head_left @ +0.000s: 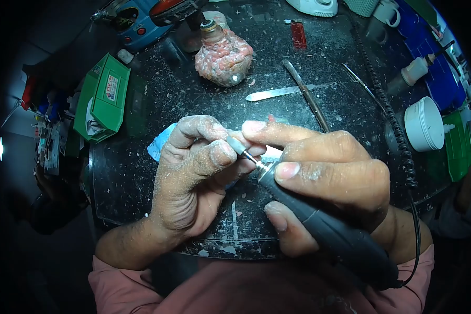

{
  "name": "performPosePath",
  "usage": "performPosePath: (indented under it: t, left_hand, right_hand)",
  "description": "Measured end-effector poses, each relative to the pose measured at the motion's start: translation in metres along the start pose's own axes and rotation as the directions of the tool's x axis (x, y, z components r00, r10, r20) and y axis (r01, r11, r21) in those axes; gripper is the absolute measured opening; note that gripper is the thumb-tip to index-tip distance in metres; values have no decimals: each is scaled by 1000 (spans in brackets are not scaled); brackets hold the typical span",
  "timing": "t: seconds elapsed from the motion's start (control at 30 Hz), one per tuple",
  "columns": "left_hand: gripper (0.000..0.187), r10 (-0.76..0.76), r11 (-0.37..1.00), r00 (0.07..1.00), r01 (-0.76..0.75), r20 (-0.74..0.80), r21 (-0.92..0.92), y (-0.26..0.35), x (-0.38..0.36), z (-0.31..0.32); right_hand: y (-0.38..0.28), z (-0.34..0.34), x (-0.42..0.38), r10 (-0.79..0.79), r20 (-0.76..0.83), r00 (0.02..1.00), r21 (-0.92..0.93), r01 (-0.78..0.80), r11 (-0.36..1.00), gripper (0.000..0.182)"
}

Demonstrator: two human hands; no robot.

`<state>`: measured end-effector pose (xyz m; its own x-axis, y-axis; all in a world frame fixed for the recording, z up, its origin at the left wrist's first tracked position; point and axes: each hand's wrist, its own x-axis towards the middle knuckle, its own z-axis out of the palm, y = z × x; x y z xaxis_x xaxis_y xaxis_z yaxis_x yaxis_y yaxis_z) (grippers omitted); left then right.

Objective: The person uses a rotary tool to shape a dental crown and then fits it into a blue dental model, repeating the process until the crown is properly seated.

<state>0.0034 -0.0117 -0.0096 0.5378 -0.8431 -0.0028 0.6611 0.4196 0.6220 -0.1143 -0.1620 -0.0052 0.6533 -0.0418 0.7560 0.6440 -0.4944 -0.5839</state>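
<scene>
My right hand is wrapped round a black rotary handpiece, its cord running off the lower end. A pale grey grinding bit on a metal shank points up and left from the handpiece. My left hand, dusted with white powder, pinches close to the bit with thumb and fingers. What it holds is small and mostly hidden by the fingers and bit. The right index fingertip reaches over beside the left fingertips. Behind the left hand, a piece of light blue material shows.
On the dusty black table lie a scalpel-like knife, a long thin tool and a red block. A lumpy pink-coated burner stands behind. Green bins, a white tub and a coiled cord flank the sides.
</scene>
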Motion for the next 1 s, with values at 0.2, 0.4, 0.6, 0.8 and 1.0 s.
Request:
performPosePath:
  t: [0.2,0.4,0.6,0.8,1.0]
  left_hand:
    - [22,29,999,998,-31,53,42,3,6,0]
    - [21,11,998,996,-16,83,57,5,8,-10]
    - [21,-76,997,997,76,15,12,12,8,-8]
    - [27,-102,984,995,97,23,151,16,9,1]
    - [36,-101,943,991,66,93,327,19,6,8]
  right_hand:
    - [2,-18,14,244,-338,909,7,-256,967,35]
    - [24,-77,28,787,-324,525,45,-823,567,34]
    - [55,-102,20,853,-361,376,-664,-746,48,45]
    - [59,-98,13,793,-366,487,-774,-633,31,47]
    - [17,-34,28,-104,27,994,-373,106,922,41]
